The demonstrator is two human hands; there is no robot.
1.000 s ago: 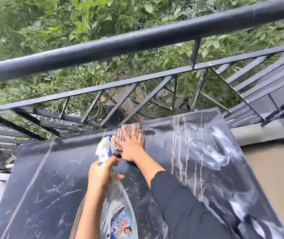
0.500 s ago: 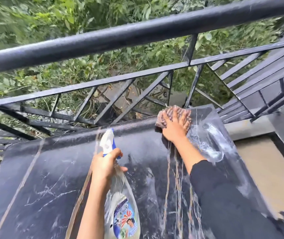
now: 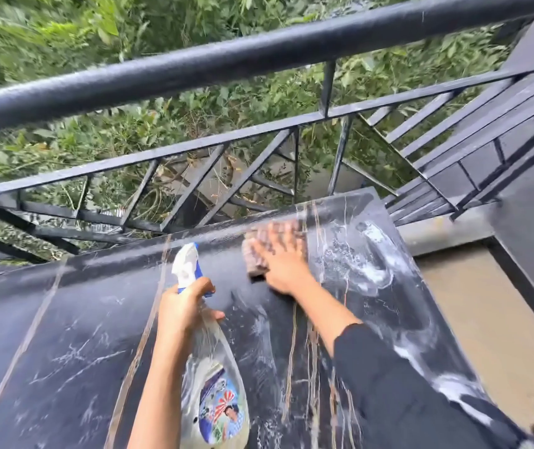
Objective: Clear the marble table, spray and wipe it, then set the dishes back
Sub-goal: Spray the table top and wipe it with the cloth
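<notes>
My right hand (image 3: 283, 265) presses flat, fingers spread, on the cloth (image 3: 253, 257) close to the table's (image 3: 64, 335) far edge, just under the railing (image 3: 194, 69). My left hand (image 3: 181, 306) grips the bottle (image 3: 215, 390) by its neck over mid-table. Foam (image 3: 374, 270) streaks the right side, and dark marble stretches wide to the left.

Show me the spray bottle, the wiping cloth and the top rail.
spray bottle (image 3: 220, 413): head view, on its printed label.
wiping cloth (image 3: 254, 256): head view, on its exposed left edge.
top rail (image 3: 259, 58): head view, middle of the bar.
</notes>
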